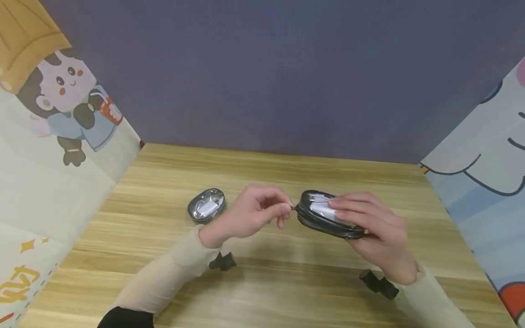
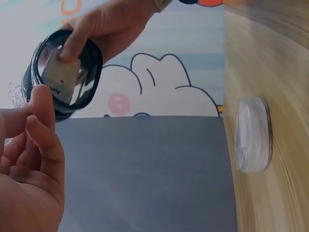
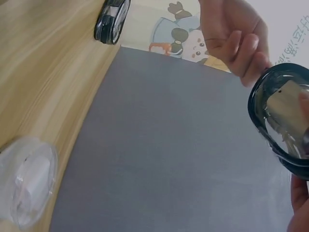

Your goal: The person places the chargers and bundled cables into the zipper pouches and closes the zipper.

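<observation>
My right hand (image 1: pixel 379 228) grips a small black-rimmed zip pouch (image 1: pixel 324 214) with clear windows, raised off the table. Through its window a white charger-like block (image 2: pixel 62 72) shows. At the pouch's left end, the thumb and forefinger of my left hand (image 1: pixel 258 209) pinch the zipper pull (image 1: pixel 293 207). The pouch's left end points toward that hand. A similar black-rimmed clear pouch (image 1: pixel 206 205) lies on the table beyond my left wrist, with a white block and a coiled cable inside.
A wooden table (image 1: pixel 287 291) spans the space under both hands. A clear round case (image 2: pixel 253 134) with whitish contents sits on it in both wrist views. Behind rises a grey-blue panel (image 1: pixel 279 82), with cartoon-printed sheets at both sides.
</observation>
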A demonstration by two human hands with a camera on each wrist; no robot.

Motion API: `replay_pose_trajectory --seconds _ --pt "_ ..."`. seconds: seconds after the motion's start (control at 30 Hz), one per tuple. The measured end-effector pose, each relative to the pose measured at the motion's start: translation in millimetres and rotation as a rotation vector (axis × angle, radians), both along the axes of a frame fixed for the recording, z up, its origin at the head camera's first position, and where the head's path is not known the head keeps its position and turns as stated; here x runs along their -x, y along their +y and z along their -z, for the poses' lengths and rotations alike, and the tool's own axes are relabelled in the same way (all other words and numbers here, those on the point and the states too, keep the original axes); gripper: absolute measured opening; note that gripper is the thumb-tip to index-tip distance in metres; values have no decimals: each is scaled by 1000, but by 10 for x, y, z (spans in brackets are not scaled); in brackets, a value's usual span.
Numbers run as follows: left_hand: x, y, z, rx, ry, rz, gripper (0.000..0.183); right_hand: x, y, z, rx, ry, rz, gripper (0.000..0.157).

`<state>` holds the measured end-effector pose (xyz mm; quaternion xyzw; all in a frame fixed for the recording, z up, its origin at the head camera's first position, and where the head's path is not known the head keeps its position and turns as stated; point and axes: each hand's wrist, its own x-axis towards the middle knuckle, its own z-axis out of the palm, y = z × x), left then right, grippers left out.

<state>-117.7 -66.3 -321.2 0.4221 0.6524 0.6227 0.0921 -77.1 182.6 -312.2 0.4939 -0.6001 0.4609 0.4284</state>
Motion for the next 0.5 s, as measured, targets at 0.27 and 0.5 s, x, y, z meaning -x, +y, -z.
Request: replay_pose_trajectory --seconds 0.27,0.5 --pt "68 -19 56 55 -6 -14 9 -25 -22 53 78 -31 -86 17" --pt "27 -42 71 84 -19 -39 8 -20 -20 78 13 33 35 16"
